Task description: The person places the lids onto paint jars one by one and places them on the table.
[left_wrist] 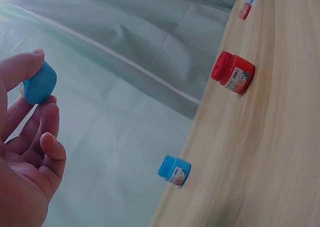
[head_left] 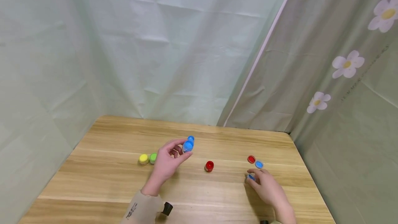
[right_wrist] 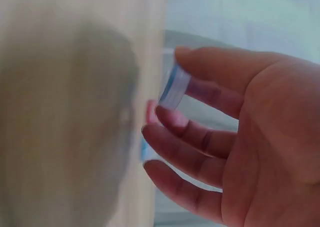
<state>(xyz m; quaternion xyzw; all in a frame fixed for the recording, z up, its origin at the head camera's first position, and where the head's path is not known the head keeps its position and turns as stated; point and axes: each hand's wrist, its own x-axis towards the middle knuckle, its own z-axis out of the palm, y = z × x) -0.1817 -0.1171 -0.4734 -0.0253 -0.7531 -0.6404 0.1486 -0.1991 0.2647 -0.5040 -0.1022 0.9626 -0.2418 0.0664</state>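
My left hand (head_left: 168,163) pinches a small blue paint jar (head_left: 188,146) between thumb and fingers, raised above the table. In the left wrist view the jar (left_wrist: 41,83) is tilted, its blue bottom towards the camera. My right hand (head_left: 268,187) pinches a small round blue-and-white lid (head_left: 250,177) by its edge, low over the table's right side; the right wrist view shows the lid (right_wrist: 175,87) edge-on. Behind the left hand's jar stands another blue jar (left_wrist: 174,170). A red jar (head_left: 209,166) without a lid stands between the hands.
A red lid (head_left: 251,159) and a blue lid (head_left: 259,164) lie just beyond the right hand. Left of the left hand are a yellow-topped jar (head_left: 143,158) and a green-topped jar (head_left: 153,158). Curtains (head_left: 174,51) hang around the wooden table (head_left: 102,168).
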